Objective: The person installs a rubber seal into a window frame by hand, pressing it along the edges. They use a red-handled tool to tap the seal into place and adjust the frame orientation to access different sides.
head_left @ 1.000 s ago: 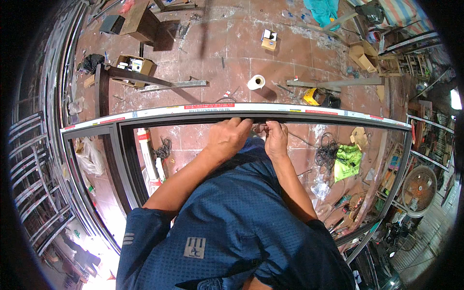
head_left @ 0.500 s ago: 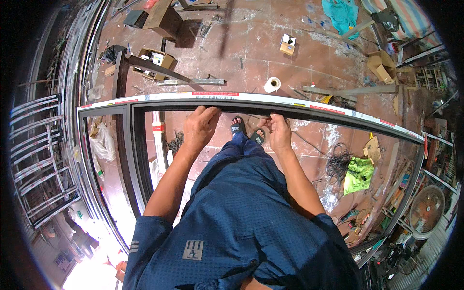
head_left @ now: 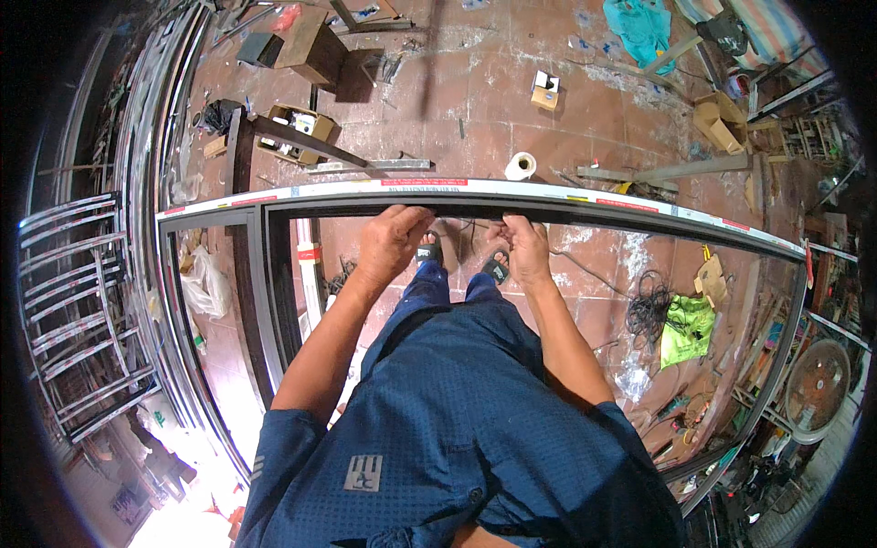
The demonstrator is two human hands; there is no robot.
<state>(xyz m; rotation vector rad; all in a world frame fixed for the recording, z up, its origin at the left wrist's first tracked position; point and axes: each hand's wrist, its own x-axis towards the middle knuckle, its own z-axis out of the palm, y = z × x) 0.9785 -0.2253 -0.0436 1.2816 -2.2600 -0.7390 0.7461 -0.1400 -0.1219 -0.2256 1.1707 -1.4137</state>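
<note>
A large dark metal frame (head_left: 260, 301), like a window or door frame, surrounds me at about waist height. Its far rail (head_left: 585, 214) is black inside and has white, red-printed protective film along the top. My left hand (head_left: 391, 245) is closed, fingertips pressed together at the inner edge of that rail. A short way to its right, my right hand (head_left: 527, 251) pinches at the same edge with thumb and forefinger. Whatever thin piece lies between the fingers of either hand is too dark and small to make out. My sandalled feet show below, between the hands.
Long metal profiles and a ladder-like rack (head_left: 82, 310) line the left. On the tiled floor beyond are a tape roll (head_left: 521, 165), a small box (head_left: 545, 90) and an open carton (head_left: 297, 133). Coiled cable (head_left: 647, 306), a green bag (head_left: 687, 331) and a fan (head_left: 816, 391) lie right.
My view has shifted slightly, so the frame and floor sit a little farther right. My feet are wider apart. Both hands stay at the far rail, fingers still closed.
</note>
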